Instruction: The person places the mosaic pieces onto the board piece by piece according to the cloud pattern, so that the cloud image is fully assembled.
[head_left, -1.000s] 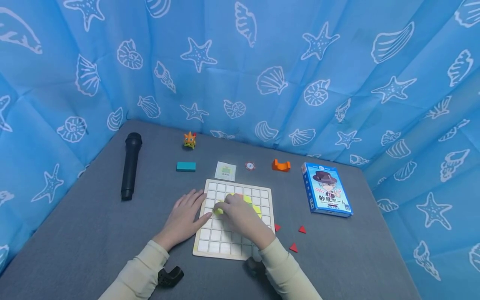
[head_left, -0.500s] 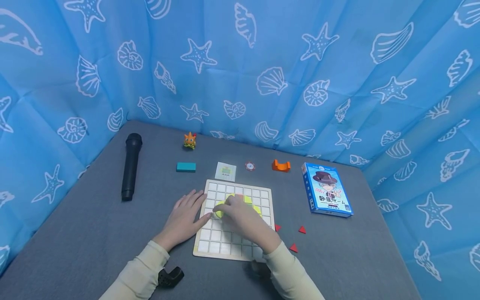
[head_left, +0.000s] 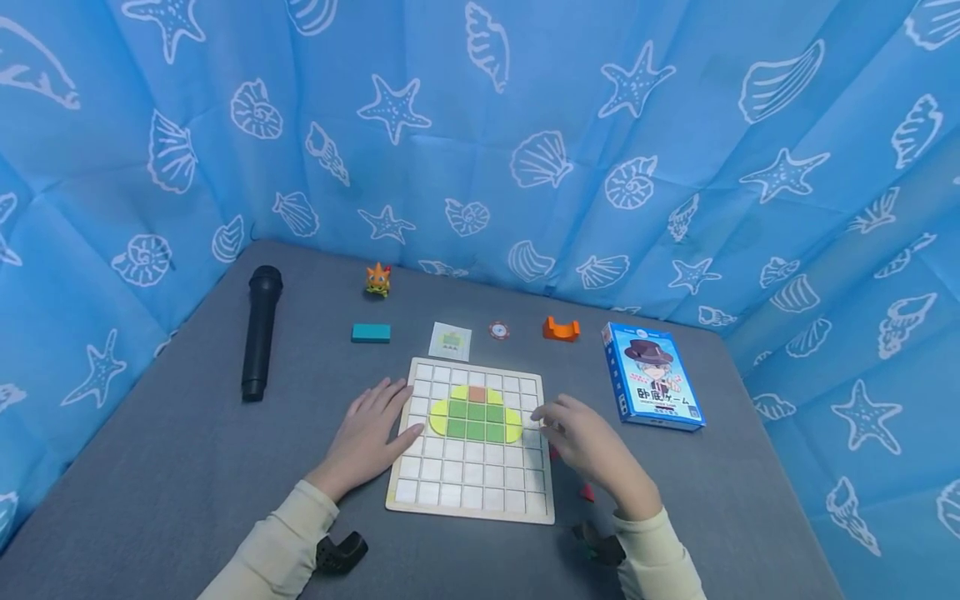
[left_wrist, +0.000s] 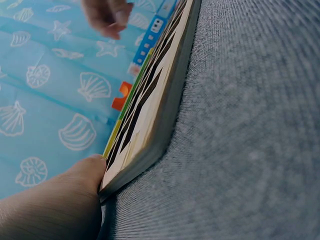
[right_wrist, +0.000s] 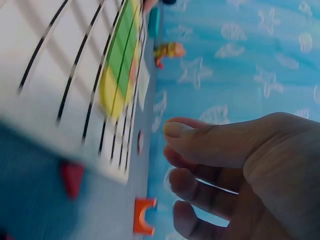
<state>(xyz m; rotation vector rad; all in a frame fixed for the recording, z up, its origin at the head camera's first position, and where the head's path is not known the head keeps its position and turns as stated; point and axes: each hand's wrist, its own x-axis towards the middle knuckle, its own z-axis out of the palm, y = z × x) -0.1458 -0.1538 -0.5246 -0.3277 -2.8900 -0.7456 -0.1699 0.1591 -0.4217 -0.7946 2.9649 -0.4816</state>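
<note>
A square wooden board (head_left: pixel 452 497) of white grid cells lies on the grey table. On it, green square tiles (head_left: pixel 476 431), yellow rounded-corner pieces (head_left: pixel 438 419) and one orange-brown tile (head_left: pixel 477 394) form a stepped shape. My left hand (head_left: pixel 366 435) rests along the board's left edge, fingers spread and thumb reaching onto its rim. Above the right edge hovers my right hand (head_left: pixel 596 446), its fingers loosely bent. The right wrist view shows nothing between that thumb (right_wrist: pixel 200 142) and the fingers. Red triangles (head_left: pixel 587 492) lie just right of the board, partly hidden beneath the right hand and forearm.
Behind the board lie a small printed card (head_left: pixel 450 342), a round chip (head_left: pixel 499 331), a teal block (head_left: pixel 371 333) and an orange arch block (head_left: pixel 561 329). A black microphone (head_left: pixel 260 333) is at left, a toy figure (head_left: pixel 378 280) at back, a blue game box (head_left: pixel 652 375) at right.
My right hand has left the yellow piece at the shape's left side and moved right, uncovering the coloured shape. The left hand stays in place.
</note>
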